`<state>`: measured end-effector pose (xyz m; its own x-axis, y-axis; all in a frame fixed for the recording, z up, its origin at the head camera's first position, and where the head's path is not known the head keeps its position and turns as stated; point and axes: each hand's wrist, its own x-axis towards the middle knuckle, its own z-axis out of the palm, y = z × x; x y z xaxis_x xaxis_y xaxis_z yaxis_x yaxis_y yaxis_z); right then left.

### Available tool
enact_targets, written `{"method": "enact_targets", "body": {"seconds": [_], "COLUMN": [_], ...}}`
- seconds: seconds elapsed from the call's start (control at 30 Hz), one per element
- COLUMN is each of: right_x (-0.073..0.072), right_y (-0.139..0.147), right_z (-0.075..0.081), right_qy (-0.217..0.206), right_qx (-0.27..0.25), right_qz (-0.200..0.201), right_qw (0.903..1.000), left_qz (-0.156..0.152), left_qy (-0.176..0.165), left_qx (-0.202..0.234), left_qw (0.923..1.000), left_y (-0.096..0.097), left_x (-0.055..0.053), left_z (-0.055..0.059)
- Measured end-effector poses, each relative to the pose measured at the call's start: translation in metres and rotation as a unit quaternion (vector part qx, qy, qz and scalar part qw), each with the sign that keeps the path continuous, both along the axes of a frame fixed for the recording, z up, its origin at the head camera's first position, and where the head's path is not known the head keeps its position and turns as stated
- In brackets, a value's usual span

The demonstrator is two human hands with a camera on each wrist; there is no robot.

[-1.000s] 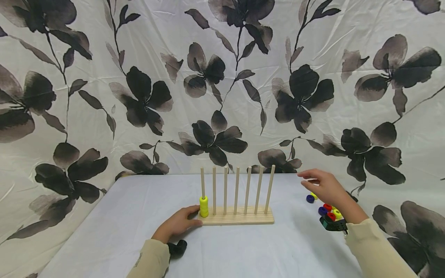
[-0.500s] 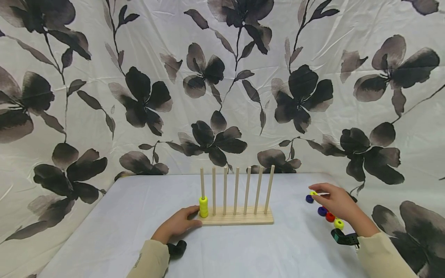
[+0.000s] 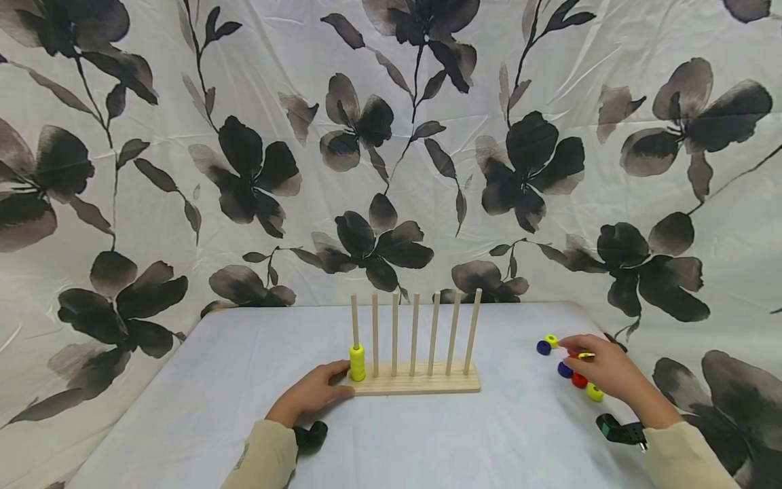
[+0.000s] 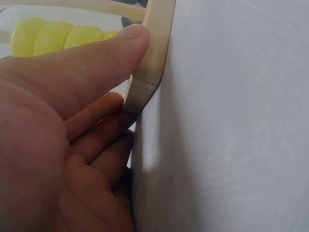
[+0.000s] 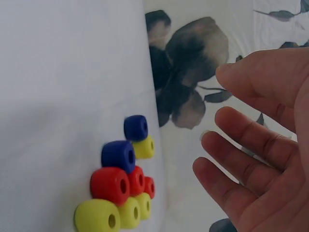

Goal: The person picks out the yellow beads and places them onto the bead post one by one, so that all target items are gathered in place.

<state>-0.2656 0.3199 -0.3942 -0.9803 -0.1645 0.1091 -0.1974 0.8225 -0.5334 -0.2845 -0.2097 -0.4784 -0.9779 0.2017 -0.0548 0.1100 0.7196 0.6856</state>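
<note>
My left hand (image 3: 313, 392) holds the left end of a wooden peg stand (image 3: 421, 386). In the left wrist view its thumb (image 4: 104, 55) presses on the stand's edge, with the fingers curled by the end. Several yellow beads (image 3: 357, 363) are stacked on the leftmost peg; the other pegs carry none. At the right, my right hand (image 3: 611, 372) hovers over loose beads, fingers apart from the thumb and nothing between them in the right wrist view. Nearest are a blue bead (image 5: 118, 156), a red bead (image 5: 109, 185) and a yellow bead (image 5: 97, 216). The hand partly hides some beads in the head view.
A white cloth (image 3: 244, 353) covers the table. Another blue bead (image 3: 543, 348) and yellow bead (image 3: 551, 340) lie at the back of the loose group, close to the table's right edge. Behind the table hangs a floral curtain (image 3: 452, 204).
My right hand has moved down and toward the right edge over the loose beads, uncovering the yellow bead at the back. The left hand and the stand stay where they were.
</note>
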Motion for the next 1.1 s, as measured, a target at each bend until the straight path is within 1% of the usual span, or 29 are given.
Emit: {"method": "enact_targets", "body": {"seconds": [0.23,0.4,0.57,0.8,1.1], "right_x": [0.001,0.003,0.003,0.004,0.001], "right_y": [0.011,0.018,0.022,0.024,0.027], "right_z": [-0.007,-0.015,-0.022,-0.026,-0.031], "right_qy": [-0.030,-0.037,-0.041,-0.058,-0.086], "right_qx": [0.002,0.018,0.027,0.041,0.052], "right_qz": [-0.008,-0.016,-0.023,-0.037,-0.063], "right_qw": [0.9995,0.9990,0.9985,0.9968,0.9929], "left_qz": [-0.002,-0.003,-0.002,0.000,0.003], "left_qy": [0.000,-0.001,-0.005,-0.007,-0.008], "left_qx": [0.002,-0.003,-0.002,0.003,0.005], "left_qw": [1.0000,1.0000,1.0000,1.0000,1.0000], "left_y": [0.001,0.002,0.000,0.000,0.000], "left_x": [0.000,0.000,0.000,0.000,0.001], "left_z": [0.002,0.003,0.002,-0.001,0.001]}}
